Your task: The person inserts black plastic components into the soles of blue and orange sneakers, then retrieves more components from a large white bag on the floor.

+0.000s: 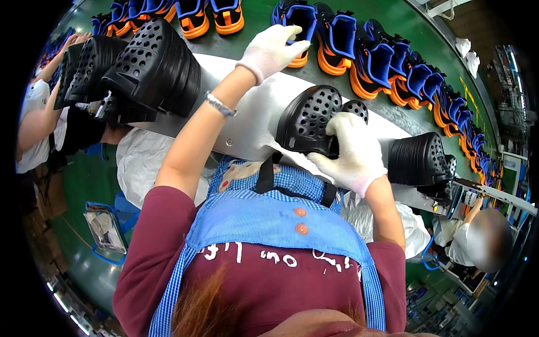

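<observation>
Shoe [305, 22] at the fingertips of the left hand [269, 51], thumb apart; right hand [357, 150] clamps a black clog [309, 115] fingers-to-thumb: steady, even pressure suits!

Your white-gloved left hand [272, 50] hides part of the black sneaker with blue lining and orange sole [299, 18], so you cannot tell its grip. Your white-gloved right hand [359, 151] covers part of the black, hole-studded, rounded block [309, 115]. The top edge crops two matching sneakers [227, 17], and a seated co-worker's head [489, 241] is blurred.
</observation>
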Tool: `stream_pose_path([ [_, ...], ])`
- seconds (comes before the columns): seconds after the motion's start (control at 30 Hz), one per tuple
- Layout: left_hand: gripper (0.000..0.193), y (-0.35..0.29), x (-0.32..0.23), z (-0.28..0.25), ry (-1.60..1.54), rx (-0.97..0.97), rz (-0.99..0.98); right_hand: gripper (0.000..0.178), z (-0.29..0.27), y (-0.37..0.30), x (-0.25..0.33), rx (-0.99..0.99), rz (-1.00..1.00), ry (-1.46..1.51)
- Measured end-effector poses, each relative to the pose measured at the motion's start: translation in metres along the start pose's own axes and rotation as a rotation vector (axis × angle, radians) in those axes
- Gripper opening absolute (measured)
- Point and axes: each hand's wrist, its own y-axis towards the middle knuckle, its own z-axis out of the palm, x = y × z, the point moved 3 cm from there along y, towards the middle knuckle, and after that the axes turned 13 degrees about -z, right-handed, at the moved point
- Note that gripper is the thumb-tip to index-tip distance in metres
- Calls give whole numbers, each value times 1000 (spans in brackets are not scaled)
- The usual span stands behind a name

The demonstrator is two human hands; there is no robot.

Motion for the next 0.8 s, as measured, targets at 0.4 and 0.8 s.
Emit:
stream_pose_path([
  [0.4, 52, -53, -39, 12, -1069, 763, -462, 53, -37, 7, -1, -211, -3, 350],
  [0.8, 41, -42, -26, -4, -1431, 297, -253, 59, -23, 48, -1, -142, 212, 291],
])
